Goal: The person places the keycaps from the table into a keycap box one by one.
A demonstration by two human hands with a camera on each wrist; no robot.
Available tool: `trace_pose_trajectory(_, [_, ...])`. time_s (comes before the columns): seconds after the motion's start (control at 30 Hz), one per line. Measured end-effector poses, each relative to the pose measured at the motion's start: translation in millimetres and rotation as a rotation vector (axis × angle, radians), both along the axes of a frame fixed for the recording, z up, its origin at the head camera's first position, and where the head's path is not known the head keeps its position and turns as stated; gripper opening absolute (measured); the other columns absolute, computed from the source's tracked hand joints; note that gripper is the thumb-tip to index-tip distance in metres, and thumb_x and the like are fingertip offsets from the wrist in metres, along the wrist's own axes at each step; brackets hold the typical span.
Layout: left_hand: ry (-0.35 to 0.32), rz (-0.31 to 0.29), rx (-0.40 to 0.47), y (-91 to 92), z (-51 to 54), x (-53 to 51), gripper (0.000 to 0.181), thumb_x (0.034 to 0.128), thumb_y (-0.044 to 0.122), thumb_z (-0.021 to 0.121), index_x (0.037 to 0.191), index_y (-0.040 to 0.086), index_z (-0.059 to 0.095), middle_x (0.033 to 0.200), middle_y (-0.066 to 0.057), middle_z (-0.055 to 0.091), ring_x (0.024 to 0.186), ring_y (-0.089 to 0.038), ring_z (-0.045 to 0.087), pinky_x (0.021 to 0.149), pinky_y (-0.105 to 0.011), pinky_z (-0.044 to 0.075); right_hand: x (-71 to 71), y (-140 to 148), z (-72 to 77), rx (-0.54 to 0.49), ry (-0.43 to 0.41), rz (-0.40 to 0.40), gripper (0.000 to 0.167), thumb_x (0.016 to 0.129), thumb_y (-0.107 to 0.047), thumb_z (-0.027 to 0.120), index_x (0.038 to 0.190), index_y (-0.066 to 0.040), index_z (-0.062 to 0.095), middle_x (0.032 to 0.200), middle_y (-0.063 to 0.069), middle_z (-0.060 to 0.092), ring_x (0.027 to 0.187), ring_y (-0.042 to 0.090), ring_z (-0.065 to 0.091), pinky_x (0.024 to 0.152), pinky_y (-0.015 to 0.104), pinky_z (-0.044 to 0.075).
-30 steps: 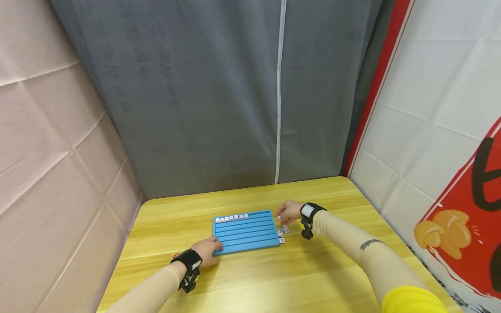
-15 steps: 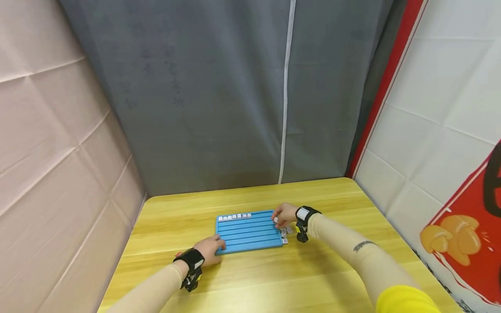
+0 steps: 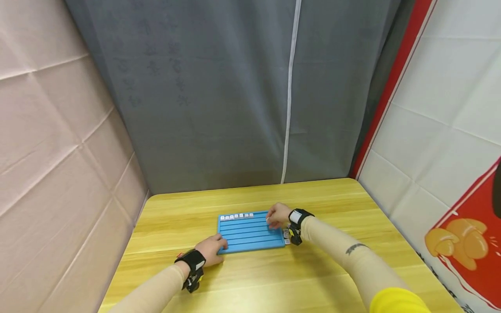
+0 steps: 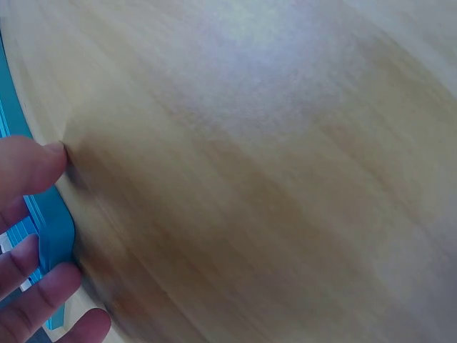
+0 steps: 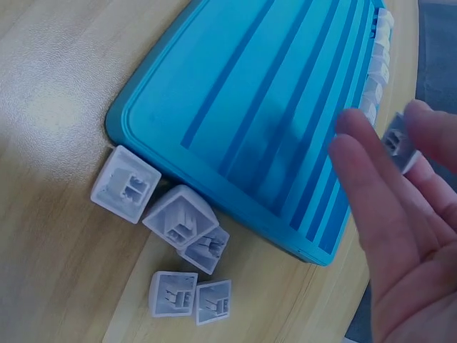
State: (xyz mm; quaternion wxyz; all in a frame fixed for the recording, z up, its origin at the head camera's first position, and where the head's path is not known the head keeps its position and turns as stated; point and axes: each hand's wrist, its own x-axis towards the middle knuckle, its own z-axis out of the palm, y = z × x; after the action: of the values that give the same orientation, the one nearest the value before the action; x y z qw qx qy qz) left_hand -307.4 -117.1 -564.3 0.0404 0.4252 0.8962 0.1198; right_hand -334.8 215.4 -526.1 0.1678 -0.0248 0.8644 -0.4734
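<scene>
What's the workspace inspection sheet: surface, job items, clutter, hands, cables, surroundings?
Surface: wood-grain table.
Job items: grooved blue tray; keycap row along its far edge, starting at the left; five loose keycaps beside its right end, hollow undersides showing.
Clutter: nothing seen.
Left hand: rests at tray's near-left corner.
Right hand: pinches one keycap above tray.
Cables: nothing seen.
Surroundings: gray curtain behind, pale panel left, white panel with red print right.

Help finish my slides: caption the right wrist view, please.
Right hand holds one keycap; five loose keycaps lie beside the blue board.
</scene>
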Motion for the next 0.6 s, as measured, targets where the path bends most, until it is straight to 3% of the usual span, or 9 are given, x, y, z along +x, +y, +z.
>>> trace_pose_trajectory(0.2, [0.015, -0.009, -0.001, 0.4, 3.9, 2.8, 0.025, 0.0779, 0.022, 0.079, 0.096, 0.015, 0.062, 0.087, 0.005, 0.042, 0.069, -0.01, 0.042, 0.061, -0.027, 0.041, -4.3, 5, -3.7, -0.03, 0.045, -0.036, 0.005, 0.085, -0.002, 0.07, 0.084, 0.002, 0.067, 0.075, 0.01, 0.068, 0.069, 0.023, 0.069, 0.061, 0.035, 0.057])
trace_pose_trajectory(0.43, [0.005, 0.003, -0.013, 0.8, 4.4, 2.9, 0.025, 0.0784, 0.023, 0.078, 0.097, 0.016, 0.063, 0.088, 0.005, 0.043, 0.069, -0.01, 0.042, 0.062, -0.027, 0.042, 6.5, 5, 5.9, -0.12, -0.066, -0.021, 0.023, 0.09, 0.001, 0.06, 0.108, 0.015, 0.064, 0.085, 0.017, 0.069, 0.071, 0.02, 0.069, 0.066, 0.034, 0.057])
trace_pose_trajectory(0.6, [0.009, 0.004, -0.019, 1.3, 0.6, 1.0, 0.026, 0.078, 0.024, 0.079, 0.097, 0.017, 0.063, 0.087, 0.005, 0.043, 0.07, -0.01, 0.043, 0.062, -0.027, 0.042, 14.4, 2, 12.6, -0.177, -0.135, -0.079, 0.028, 0.094, -0.001, 0.055, 0.114, 0.018, 0.06, 0.085, 0.017, 0.07, 0.072, 0.018, 0.069, 0.069, 0.031, 0.057])
